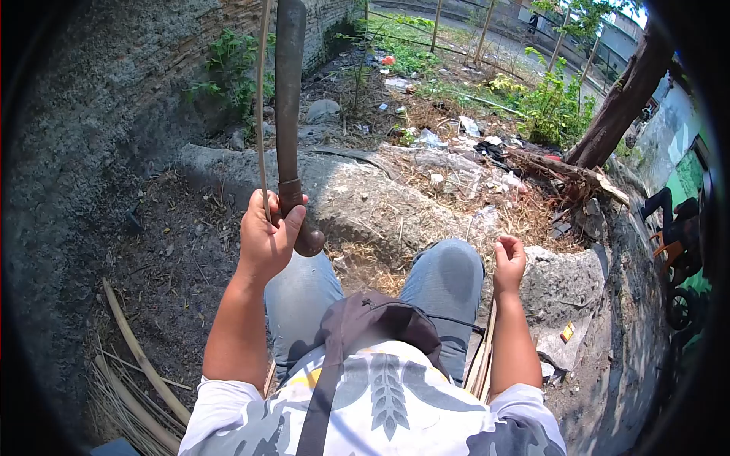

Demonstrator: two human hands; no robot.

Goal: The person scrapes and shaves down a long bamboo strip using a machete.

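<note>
A machete [288, 99] with a dark, broad blade and a brown curved wooden handle points upward in front of the wall. My left hand [272, 230] is wrapped round its handle and also holds a thin wooden strip [260, 114] upright, to the left of the blade. The top ends of both run out of view. Over my right knee's outer side, my right hand [510, 262] is raised with its fingers curled together; whether anything small is between them cannot be made out. Below it, pale strips [480, 365] lie beside my right thigh.
Long split strips [144, 357] lie on the ground at the lower left. A rough wall [91, 114] rises on the left. Ahead are a concrete ledge [365, 194], litter and a leaning tree trunk [623, 106]. A person [677, 228] is at the far right near a wheel.
</note>
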